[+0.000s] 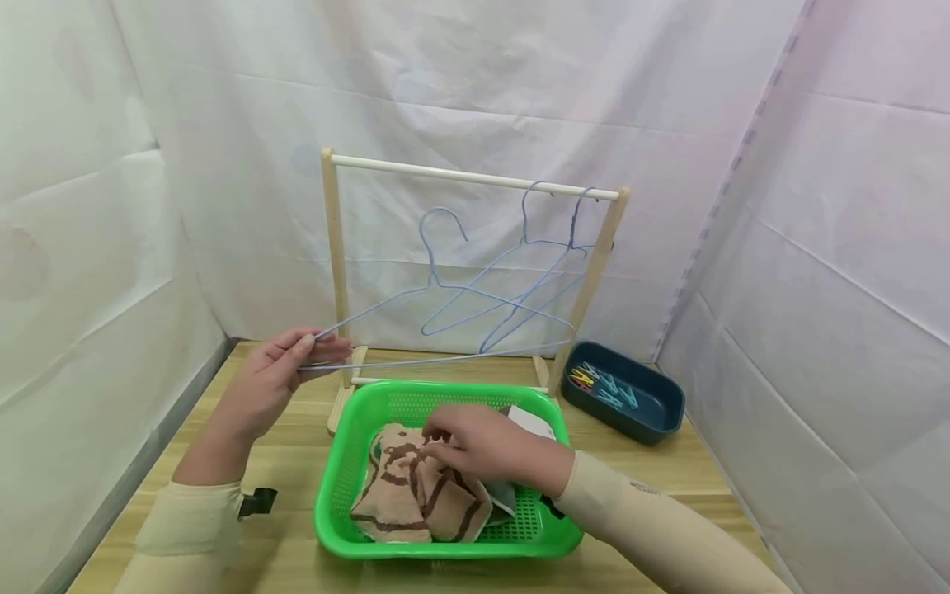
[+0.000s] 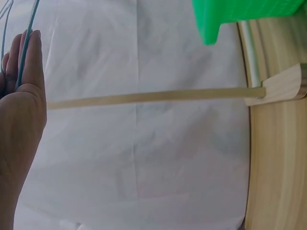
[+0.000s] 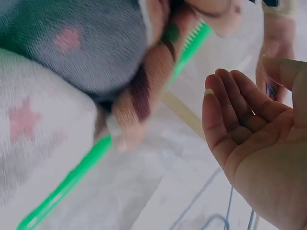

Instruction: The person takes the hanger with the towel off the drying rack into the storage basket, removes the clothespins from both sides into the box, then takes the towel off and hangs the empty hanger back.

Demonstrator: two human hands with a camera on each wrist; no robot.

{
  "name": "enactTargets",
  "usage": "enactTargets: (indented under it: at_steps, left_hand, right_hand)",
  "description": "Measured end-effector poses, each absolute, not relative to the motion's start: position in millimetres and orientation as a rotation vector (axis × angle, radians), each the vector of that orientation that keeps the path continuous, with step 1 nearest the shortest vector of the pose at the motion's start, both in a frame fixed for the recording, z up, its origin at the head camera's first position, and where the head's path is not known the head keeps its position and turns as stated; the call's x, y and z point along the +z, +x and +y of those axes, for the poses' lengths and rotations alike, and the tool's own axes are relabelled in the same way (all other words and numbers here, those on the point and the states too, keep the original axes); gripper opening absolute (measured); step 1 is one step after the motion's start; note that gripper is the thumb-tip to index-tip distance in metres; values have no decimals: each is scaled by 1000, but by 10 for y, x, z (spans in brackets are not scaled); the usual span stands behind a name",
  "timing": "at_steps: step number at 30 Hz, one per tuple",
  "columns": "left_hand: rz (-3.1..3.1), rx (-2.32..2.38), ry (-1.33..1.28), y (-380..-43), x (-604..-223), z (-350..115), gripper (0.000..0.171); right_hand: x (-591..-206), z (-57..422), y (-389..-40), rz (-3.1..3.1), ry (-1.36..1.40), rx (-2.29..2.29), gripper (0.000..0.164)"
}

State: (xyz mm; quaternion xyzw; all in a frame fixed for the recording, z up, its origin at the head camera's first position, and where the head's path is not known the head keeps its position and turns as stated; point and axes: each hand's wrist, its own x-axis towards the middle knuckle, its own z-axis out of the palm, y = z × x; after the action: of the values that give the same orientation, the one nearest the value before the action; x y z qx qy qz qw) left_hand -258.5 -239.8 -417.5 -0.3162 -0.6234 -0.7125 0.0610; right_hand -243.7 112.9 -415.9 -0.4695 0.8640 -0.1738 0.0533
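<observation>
My left hand [image 1: 270,375] pinches one end of a blue wire clothes hanger [image 1: 433,276] between thumb and fingers, its hook pointing up in front of the rack. The left wrist view shows the hanger's wire [image 2: 27,45] running along my fingers. Below, a beige towel with brown stripes [image 1: 393,499] lies bunched in a green basket [image 1: 445,550]. Close over this towel is my right hand [image 1: 493,441], its fingers loosely bent; in the right wrist view its palm holds nothing. Beside the striped towel are a grey cloth [image 3: 103,52] and a white cloth [image 3: 48,153], each with a pink star.
Behind the basket stands a wooden rack with a white rail [image 1: 460,175], two more blue hangers [image 1: 524,235] hooked at its right end. A dark blue box [image 1: 656,425] with several clothespins [image 1: 612,392] sits to the right. White sheets [image 1: 831,289] enclose the wooden table [image 1: 285,511].
</observation>
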Motion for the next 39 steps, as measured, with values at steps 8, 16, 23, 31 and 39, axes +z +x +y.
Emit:
enactTargets:
  at_steps: [8, 16, 23, 31, 39]
  left_hand:
    - [-1681, -2206, -1037, -2557, -4009, -2657, 36]
    - [-1676, -2142, -907, -2536, -3853, -2895, 32]
    - [-1578, -2200, -944, -2596, -3757, -2990, 32]
    - [-1495, -2286, -871, -2620, -3648, -2953, 30]
    - [-1577, -2168, -603, -2673, -3486, -2872, 35]
  right_hand:
    - [-4013, 1327, -2430, 2645, -1399, -636, 21]
    - [-4032, 1405, -2394, 2644, -1431, -670, 19]
    - [-4068, 1458, -2379, 2647, -1408, -688, 15]
    - [-4084, 1492, -2371, 2624, -1388, -723, 14]
    - [-4098, 1504, -2353, 2613, -1383, -745, 16]
